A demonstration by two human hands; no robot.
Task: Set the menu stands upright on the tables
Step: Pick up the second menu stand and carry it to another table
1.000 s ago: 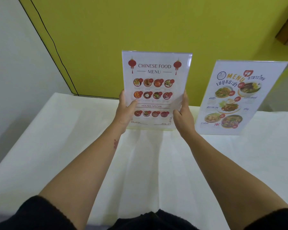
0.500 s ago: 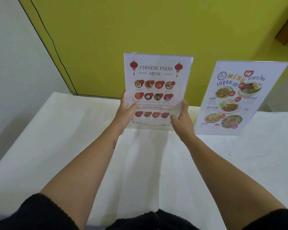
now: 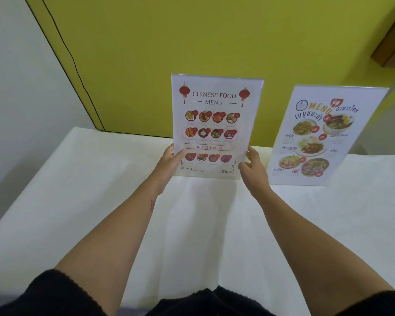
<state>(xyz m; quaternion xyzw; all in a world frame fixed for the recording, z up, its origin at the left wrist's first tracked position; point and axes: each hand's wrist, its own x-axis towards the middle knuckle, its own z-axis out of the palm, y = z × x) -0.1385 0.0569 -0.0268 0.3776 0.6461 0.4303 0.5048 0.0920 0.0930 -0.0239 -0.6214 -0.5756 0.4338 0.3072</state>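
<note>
The Chinese food menu stand (image 3: pixel 214 126) stands upright at the far side of the table, toward twelve o'clock from the person, its bottom edge down on the white tablecloth (image 3: pixel 78 190) and its printed face turned to the camera. It is a clear acrylic holder with a sheet inside: two red lanterns at the top corners, the heading "CHINESE FOOD MENU", two rows of four round dish photos, a line reading "HOUSES SPECIAL", and one more row of four dishes.

The left hand (image 3: pixel 169 166) grips the stand's lower edge at nine o'clock, the thumb lying over the front face and the other fingers hidden behind the panel. The right hand (image 3: pixel 252 171) is at the stand's lower three o'clock edge with the fingers loosely spread; the fingertips are at the rim, but whether they press on it or stand just off it cannot be told. Both forearms are bare, reaching up from black sleeves (image 3: pixel 55 295) at six o'clock.

Just beside it, at three o'clock, a Thai food menu stand (image 3: pixel 322 135) is already upright on the same cloth, leaning slightly in the wide-angle view, with an orange "MENU" heading, Thai lettering and several photos of dishes. The two stands are near each other but apart.

Behind both, at twelve o'clock, rises a yellow-green wall (image 3: pixel 192 42); a white wall (image 3: pixel 14 87) meets it at ten o'clock along a dark slanted edge.
</note>
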